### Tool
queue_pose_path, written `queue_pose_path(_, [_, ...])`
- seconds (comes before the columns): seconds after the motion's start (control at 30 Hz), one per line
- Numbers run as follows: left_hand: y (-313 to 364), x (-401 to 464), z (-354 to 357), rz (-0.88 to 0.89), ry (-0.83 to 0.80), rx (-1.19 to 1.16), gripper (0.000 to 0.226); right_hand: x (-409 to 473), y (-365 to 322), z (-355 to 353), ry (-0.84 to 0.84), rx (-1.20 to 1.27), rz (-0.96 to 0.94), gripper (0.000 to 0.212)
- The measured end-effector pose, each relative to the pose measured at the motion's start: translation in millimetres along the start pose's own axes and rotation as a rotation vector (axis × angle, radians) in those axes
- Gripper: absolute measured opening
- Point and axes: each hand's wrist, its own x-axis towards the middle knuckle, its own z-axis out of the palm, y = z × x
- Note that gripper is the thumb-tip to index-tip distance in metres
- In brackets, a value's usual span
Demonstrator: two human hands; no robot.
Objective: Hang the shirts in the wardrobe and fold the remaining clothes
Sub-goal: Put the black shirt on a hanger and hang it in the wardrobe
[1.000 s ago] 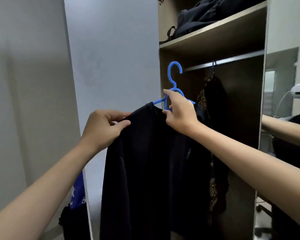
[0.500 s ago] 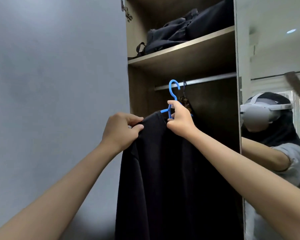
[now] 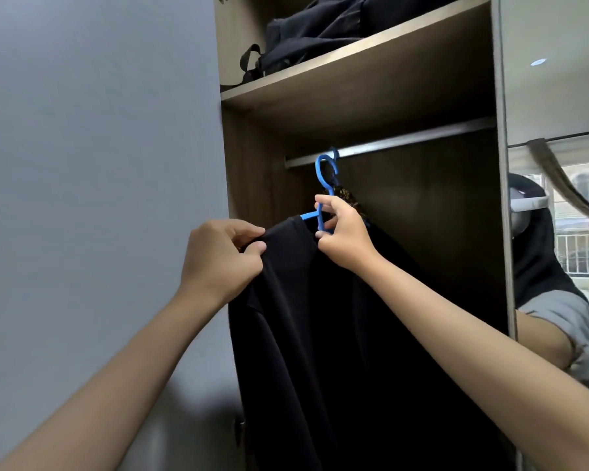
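Lifting a black shirt (image 3: 320,334) higher, the right hand (image 3: 342,237) pinched its blue hanger (image 3: 323,185), hook now level with the wardrobe rail (image 3: 405,142); the left hand (image 3: 223,260) gripped the shoulder; hanging looked imminent.

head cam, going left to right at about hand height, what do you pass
Grey wardrobe door → left hand pinching the black shirt → blue hanger → right hand → dark wardrobe interior → mirror

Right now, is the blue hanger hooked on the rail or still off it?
Off it, apparently: the blue hanger hook sits just below the rail, held by the right hand.
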Motion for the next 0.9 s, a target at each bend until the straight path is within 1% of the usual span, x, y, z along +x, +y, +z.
queue_pose_path(0.2, [-7,-7,-29,-0.041,0.038,-0.006,0.018,-10,-23,27,-0.057,0.029,-0.035,0.066])
queue_pose_path(0.37, [-2,-20,-58,-0.059,-0.017,0.010,0.019,-29,-53,37,-0.002,0.053,-0.039,0.066])
queue_pose_path(0.5, [4,-26,-69,-0.058,-0.041,-0.001,0.022,-40,-69,30,-0.006,0.026,-0.040,0.067])
queue_pose_path(0.63, [13,-34,-76,-0.034,-0.059,-0.009,0.025,-44,-76,15,-0.028,-0.073,-0.045,0.069])
queue_pose_path(0.9, [21,-12,-60,0.024,-0.063,-0.003,0.027,-11,-76,-4,-0.016,-0.175,-0.088,0.070])
